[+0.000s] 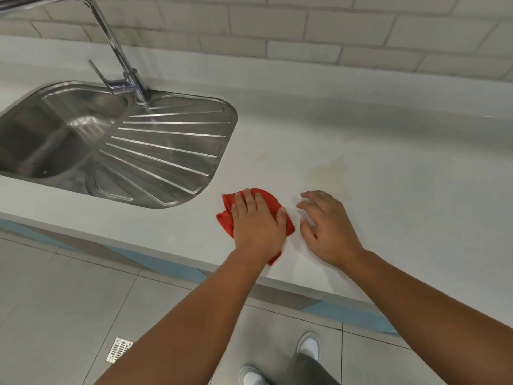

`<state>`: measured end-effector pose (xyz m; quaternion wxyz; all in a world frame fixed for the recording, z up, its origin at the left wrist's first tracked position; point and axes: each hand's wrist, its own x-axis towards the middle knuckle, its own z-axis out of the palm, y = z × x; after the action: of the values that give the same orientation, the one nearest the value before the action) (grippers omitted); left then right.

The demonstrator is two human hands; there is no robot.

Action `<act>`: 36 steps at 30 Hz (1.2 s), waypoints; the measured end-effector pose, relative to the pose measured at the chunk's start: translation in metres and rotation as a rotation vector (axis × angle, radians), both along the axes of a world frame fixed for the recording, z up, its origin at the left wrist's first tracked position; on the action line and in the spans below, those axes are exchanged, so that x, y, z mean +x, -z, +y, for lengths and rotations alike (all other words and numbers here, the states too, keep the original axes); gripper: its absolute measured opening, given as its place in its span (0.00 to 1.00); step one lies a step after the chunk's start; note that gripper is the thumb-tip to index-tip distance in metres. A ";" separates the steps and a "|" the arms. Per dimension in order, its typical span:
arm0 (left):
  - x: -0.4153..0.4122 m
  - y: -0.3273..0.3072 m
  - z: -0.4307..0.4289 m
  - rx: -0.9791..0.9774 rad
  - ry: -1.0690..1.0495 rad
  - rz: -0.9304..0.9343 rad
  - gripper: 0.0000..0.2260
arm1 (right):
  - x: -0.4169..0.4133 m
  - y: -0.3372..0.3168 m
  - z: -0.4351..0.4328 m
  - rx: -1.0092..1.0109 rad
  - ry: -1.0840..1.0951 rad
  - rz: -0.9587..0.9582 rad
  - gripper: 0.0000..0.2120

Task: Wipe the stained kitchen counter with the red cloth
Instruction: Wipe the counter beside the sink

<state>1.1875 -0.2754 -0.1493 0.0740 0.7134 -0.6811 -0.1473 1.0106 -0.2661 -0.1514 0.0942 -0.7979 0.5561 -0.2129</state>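
— What is the left hand doing?

— It lies flat, palm down, on the red cloth, fingers straight and close together, thumb out to the side. It presses the cloth rather than gripping it.

— And the cloth itself?

— Crumpled on the white counter, near the front edge, just right of the sink's corner. Red folds show past the fingertips and on the hand's left side, and a corner shows below the wrist.

— The right hand?

— Just beside the cloth, apart from it, holding nothing. The fingers are spread and loosely bent over the counter (whether the tips touch the surface I cannot tell).

— Where is the stain?

— A faint yellowish-brown patch on the counter beyond the right hand, farther toward the wall. The cloth is not on it.

— Anything else around?

— A steel sink with a ribbed drainboard sits to the left, a chrome faucet rising behind it. A pale tiled wall backs the counter. Below, a grey tiled floor with a small metal drain, and the person's light shoes.
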 end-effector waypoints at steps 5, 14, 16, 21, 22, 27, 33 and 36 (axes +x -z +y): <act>0.004 0.015 0.009 -0.018 0.033 -0.089 0.34 | -0.019 0.009 0.005 0.064 -0.083 0.101 0.22; 0.116 0.011 -0.009 -0.005 -0.015 -0.164 0.36 | -0.024 0.010 -0.004 0.143 -0.062 0.145 0.26; 0.110 0.010 -0.036 0.027 -0.029 -0.187 0.37 | -0.026 0.010 -0.004 0.155 -0.032 0.157 0.26; 0.057 0.008 -0.056 0.020 0.170 -0.223 0.36 | -0.023 0.010 0.007 0.158 0.066 0.185 0.26; 0.049 0.007 -0.046 0.010 0.255 -0.219 0.35 | -0.023 0.010 0.010 0.157 0.086 0.191 0.26; 0.088 0.009 0.003 -0.020 0.646 -0.177 0.33 | -0.014 0.013 0.029 0.159 0.211 0.182 0.27; 0.170 0.013 -0.039 -0.082 0.621 -0.183 0.32 | 0.004 0.013 0.053 0.162 0.340 0.166 0.28; 0.151 0.012 -0.069 -0.061 0.526 -0.176 0.34 | 0.009 0.015 0.067 0.172 0.404 0.175 0.29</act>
<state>1.3383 -0.3444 -0.1614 -0.0049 0.5197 -0.8507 -0.0785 1.0192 -0.1993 -0.1662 0.0687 -0.6749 0.7266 -0.1090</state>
